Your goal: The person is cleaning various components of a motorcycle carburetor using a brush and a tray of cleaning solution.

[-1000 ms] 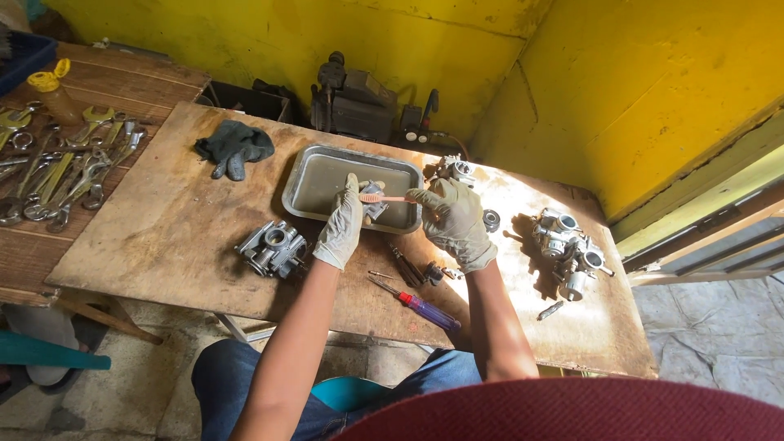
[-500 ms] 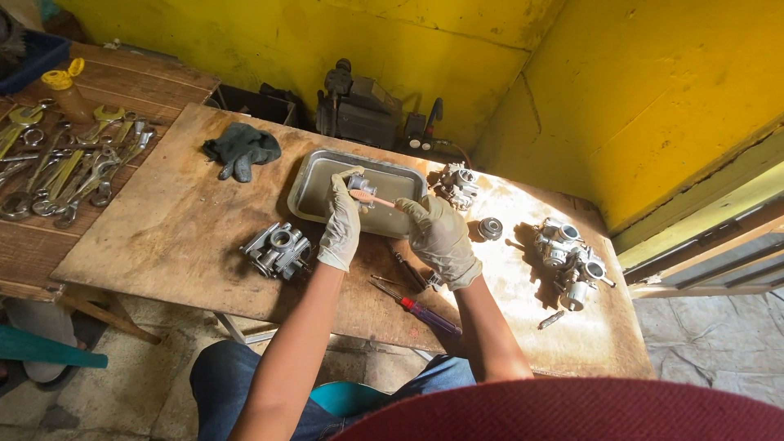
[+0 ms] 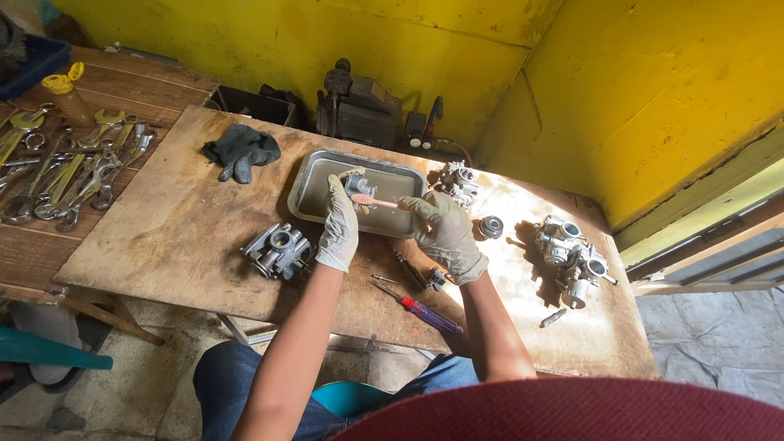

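with left hand (image 3: 338, 233) closed around small metal part (image 3: 359, 186) over metal tray (image 3: 306, 196), right hand (image 3: 445, 231) pinching brush (image 3: 377, 201), better to scrub with short gentle strokes, holding part steady.

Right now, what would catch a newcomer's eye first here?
Two gloved hands over a metal tray at the board's middle: the left hand holds a small metal part, the right hand a small brush against it. Carburetors lie around, wrenches far left.

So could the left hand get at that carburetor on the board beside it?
Probably yes: the carburetor lies uncovered just beside the left hand, but that hand already holds a small metal part.
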